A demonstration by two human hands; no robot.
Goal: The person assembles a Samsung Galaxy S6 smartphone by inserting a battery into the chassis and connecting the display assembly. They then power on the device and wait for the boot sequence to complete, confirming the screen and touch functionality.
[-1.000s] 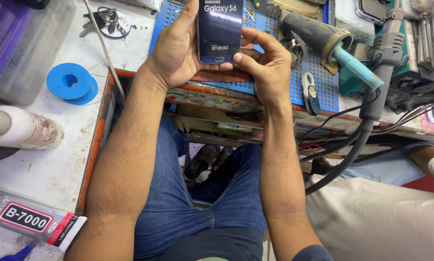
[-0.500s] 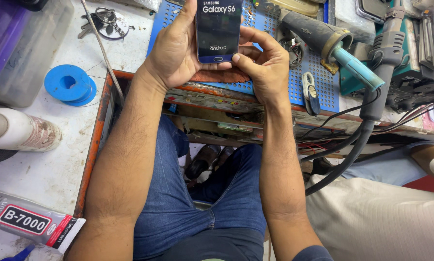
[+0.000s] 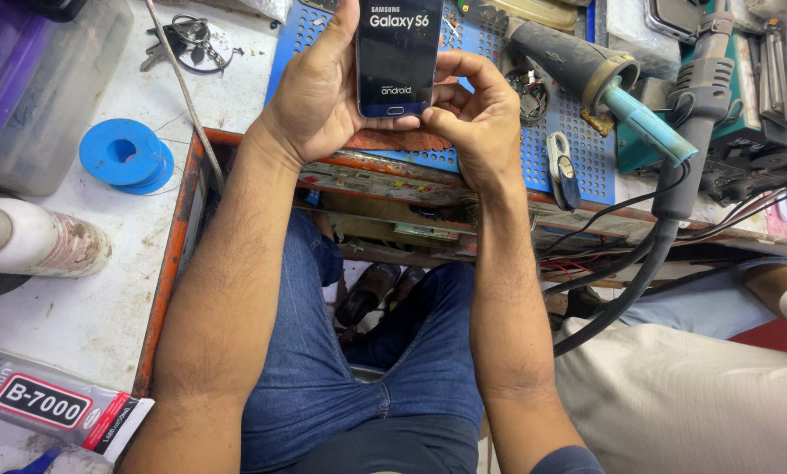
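While I look down from the head camera, I log items by size, each placed against the smartphone (image 3: 399, 54).

1. Tabletop (image 3: 69, 316): pale, stained, running left of and below the smartphone; its orange edge (image 3: 176, 263) passes under my left forearm.
2. Perforated blue mat (image 3: 578, 145): directly behind the smartphone, spreading right of it.
3. Hot-air handle (image 3: 578, 60), grey with a teal tip: right of the smartphone, well apart, lying slanted.
4. White cylinder (image 3: 38, 241): far left and below.
5. Adhesive tube (image 3: 51, 408): far lower left.
6. Blue spool (image 3: 123, 154): left, beyond my left wrist.
7. Smartphone: dark, screen lit and facing me, long axis running straight away from me, bottom edge nearest. It is lifted over the mat at the near edge of the tabletop, between both hands.
8. Left hand (image 3: 319, 88): wrapped along the smartphone's left side, palm cupping it, gripping firmly.
9. Right hand (image 3: 477, 114): curled at the lower right corner, thumb tip touching the bottom edge, fingers folded beside the right side.
10. Key bunch (image 3: 183, 39): upper left, well apart.

Judgement: the left hand carries the weight, and the right is freer to work the bottom edge.
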